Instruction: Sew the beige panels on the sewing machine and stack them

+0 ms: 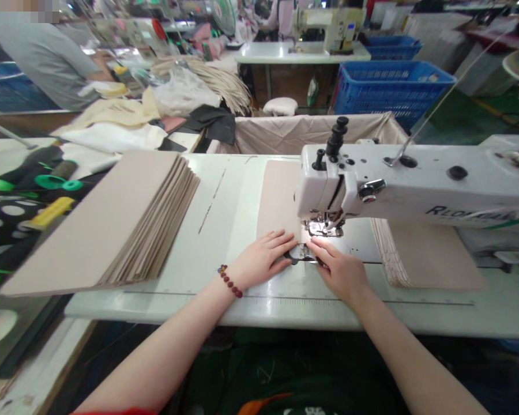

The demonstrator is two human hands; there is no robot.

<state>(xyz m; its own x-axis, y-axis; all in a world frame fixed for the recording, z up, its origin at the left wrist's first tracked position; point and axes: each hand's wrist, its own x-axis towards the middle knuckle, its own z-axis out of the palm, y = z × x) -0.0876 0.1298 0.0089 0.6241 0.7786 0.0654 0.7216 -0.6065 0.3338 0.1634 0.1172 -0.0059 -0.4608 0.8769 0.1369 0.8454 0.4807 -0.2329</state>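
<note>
A beige fabric panel [279, 196] lies flat on the sewing table, its right edge beside the presser foot [324, 227] of the white sewing machine [398, 181]. My left hand [266, 259] is open, fingers stretched flat over the panel's near end, left of the needle area. Just in front of the presser foot, my right hand [341, 271] is closed, with the index finger towards the foot. Something dark shows under its fingers, too small to name. The needle tip is hard to make out.
A tall stack of beige panels [99, 219] stands on the left of the table [259, 314]; a smaller pile [432, 253] lies under the machine arm. Behind are a cloth-lined bin [272, 135] and a blue crate [393, 86]. A co-worker's grey sleeve [38, 52] is at upper left.
</note>
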